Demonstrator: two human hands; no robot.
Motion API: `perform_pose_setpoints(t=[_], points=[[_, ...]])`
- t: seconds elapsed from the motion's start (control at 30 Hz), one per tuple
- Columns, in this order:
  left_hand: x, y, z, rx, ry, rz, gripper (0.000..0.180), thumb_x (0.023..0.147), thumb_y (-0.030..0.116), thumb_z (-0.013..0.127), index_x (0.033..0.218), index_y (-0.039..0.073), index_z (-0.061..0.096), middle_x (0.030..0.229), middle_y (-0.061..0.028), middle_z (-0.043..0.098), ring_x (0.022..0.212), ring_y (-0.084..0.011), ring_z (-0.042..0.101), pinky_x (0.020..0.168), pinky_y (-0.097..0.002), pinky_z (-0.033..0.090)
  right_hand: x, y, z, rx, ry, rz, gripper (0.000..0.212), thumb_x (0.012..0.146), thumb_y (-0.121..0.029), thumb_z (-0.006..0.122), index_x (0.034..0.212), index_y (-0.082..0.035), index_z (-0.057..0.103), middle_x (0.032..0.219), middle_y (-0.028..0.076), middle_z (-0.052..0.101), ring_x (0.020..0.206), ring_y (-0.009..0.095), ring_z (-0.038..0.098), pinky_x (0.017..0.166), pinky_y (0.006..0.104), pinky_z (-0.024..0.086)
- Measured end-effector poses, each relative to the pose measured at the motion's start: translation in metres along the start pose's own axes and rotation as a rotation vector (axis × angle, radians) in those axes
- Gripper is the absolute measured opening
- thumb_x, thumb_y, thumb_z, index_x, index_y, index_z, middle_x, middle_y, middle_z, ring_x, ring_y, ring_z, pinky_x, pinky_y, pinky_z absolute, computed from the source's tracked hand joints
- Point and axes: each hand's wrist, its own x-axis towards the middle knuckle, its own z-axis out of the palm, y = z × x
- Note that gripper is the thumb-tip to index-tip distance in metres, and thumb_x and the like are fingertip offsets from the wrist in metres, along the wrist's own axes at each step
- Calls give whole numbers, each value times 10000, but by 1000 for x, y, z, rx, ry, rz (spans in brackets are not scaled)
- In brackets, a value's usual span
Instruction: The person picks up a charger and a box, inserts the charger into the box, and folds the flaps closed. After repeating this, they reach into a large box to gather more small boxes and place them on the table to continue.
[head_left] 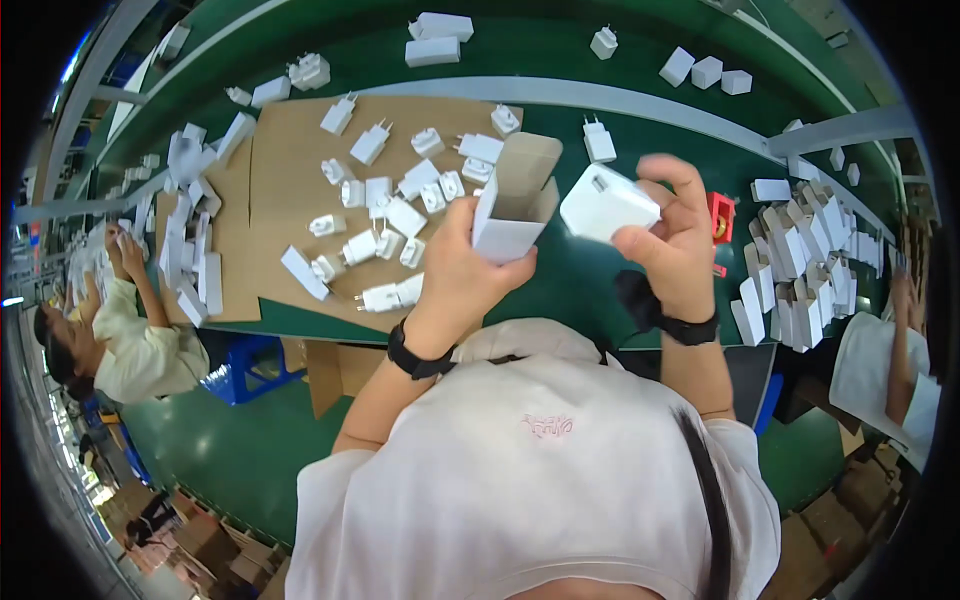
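Note:
My left hand (462, 272) grips a small white cardboard box (508, 228), its top flap standing up and its brown inside showing. To the right of it, my right hand (675, 235) pinches a white USB charger (608, 203) between thumb and fingers, with a port visible on its face. The charger is apart from the box. Beyond the two hands, another white plug charger (599, 141) lies on the green table. Several loose chargers (405, 217) are spread over a brown cardboard sheet (290, 150) at my left.
Open white boxes (795, 240) stand grouped at the right, near a red tape dispenser (720, 217). White boxes (190, 250) pile up at the left. A grey rail (600, 95) crosses behind the table. Co-workers sit at left (140, 335) and right (880, 360).

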Motion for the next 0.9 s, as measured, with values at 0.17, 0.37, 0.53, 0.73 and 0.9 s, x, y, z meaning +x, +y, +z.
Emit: perform_pose_setpoints(t=[0.17, 0.37, 0.53, 0.73, 0.9], points=[[-28, -11, 11, 58, 27, 143, 497, 615, 198, 728, 1000, 25, 466, 840, -183, 609, 760, -325, 617, 642, -364, 497, -23, 14, 9, 633, -12, 93, 604, 686, -225, 728, 1178, -95, 403, 1011, 105, 555, 947, 228, 511, 825, 342, 404], [-45, -2, 28, 115, 17, 205, 473, 619, 168, 734, 977, 26, 458, 837, -177, 597, 763, -341, 599, 636, -393, 487, -35, 0, 20, 276, 46, -164, 567, 697, -44, 703, 1182, -79, 411, 1069, 182, 571, 932, 206, 578, 813, 313, 475], [-46, 0, 42, 187, 55, 321, 492, 617, 167, 739, 984, 21, 446, 831, -174, 588, 750, -339, 595, 635, -387, 486, -29, 2, 8, -155, -15, -259, 555, 692, -52, 725, 1168, -67, 441, 1025, 151, 604, 938, 206, 593, 808, 302, 480], [-40, 3, 57, -27, 70, 204, 520, 605, 199, 744, 984, 19, 436, 835, -181, 579, 728, -341, 597, 604, -392, 487, -14, 12, -13, -564, -111, -336, 505, 760, -274, 688, 1186, -44, 545, 1097, 60, 573, 1027, 180, 428, 909, 295, 342], [-33, -2, 66, 100, 56, 232, 586, 605, 202, 742, 1049, 22, 405, 862, -186, 578, 746, -348, 598, 624, -391, 490, -2, 3, -30, -1013, -415, -591, 531, 757, -282, 686, 1207, -52, 525, 1221, 78, 496, 1029, 189, 446, 887, 308, 354]])
